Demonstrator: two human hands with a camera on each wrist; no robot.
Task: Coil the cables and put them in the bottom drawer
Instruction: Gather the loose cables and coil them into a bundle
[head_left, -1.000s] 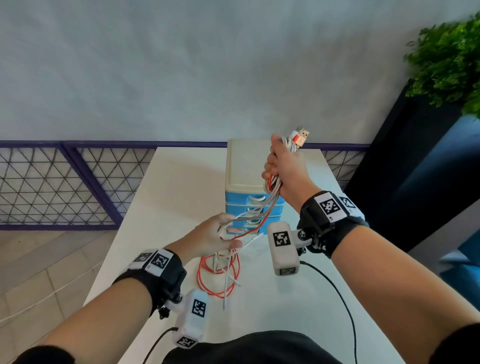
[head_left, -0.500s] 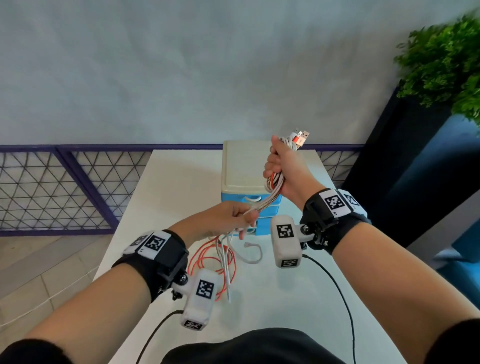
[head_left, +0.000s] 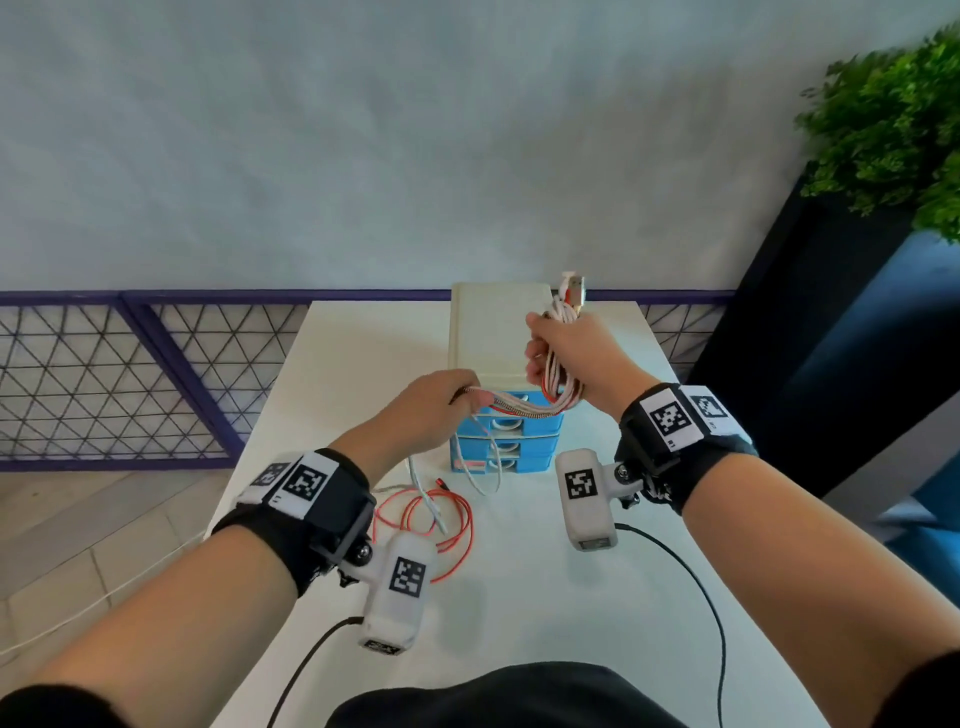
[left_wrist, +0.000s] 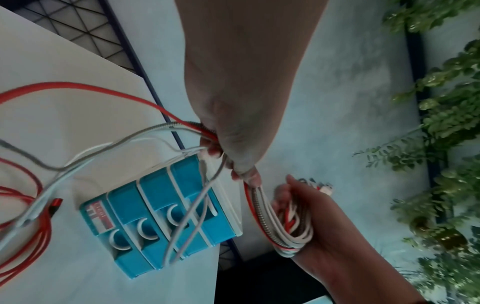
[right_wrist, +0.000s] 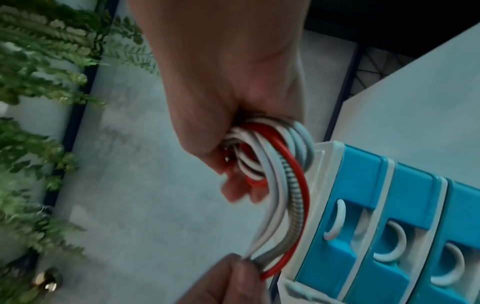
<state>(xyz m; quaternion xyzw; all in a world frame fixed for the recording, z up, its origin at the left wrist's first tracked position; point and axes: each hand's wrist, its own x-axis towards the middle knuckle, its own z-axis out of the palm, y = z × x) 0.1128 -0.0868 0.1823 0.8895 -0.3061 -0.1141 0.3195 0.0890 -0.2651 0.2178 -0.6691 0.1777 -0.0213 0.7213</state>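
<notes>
My right hand (head_left: 566, 353) grips a coiled bundle of cables (head_left: 558, 374) (right_wrist: 262, 156) (left_wrist: 288, 230), white, red and braided silver, raised in front of the blue drawer unit (head_left: 506, 431). Plug ends (head_left: 571, 286) stick up out of its fist. My left hand (head_left: 436, 410) (left_wrist: 233, 152) pinches the same strands (head_left: 511, 408) a short way left of the coil, pulled taut between the hands. The loose tails (head_left: 431, 514) hang from it onto the white table (head_left: 519, 571), where red loops lie. The unit's drawers (left_wrist: 155, 224) (right_wrist: 389, 236) look closed.
The drawer unit has a cream top (head_left: 493, 322) and stands at the table's far middle. A blue mesh railing (head_left: 130, 379) runs behind the table. A dark planter with green foliage (head_left: 893, 130) stands to the right. Black wrist-camera leads (head_left: 696, 597) trail over the near table.
My left hand has risen from the table with the strands and come up beside the coil. The right hand has tilted slightly, still holding the bundle. More slack has lifted off the table.
</notes>
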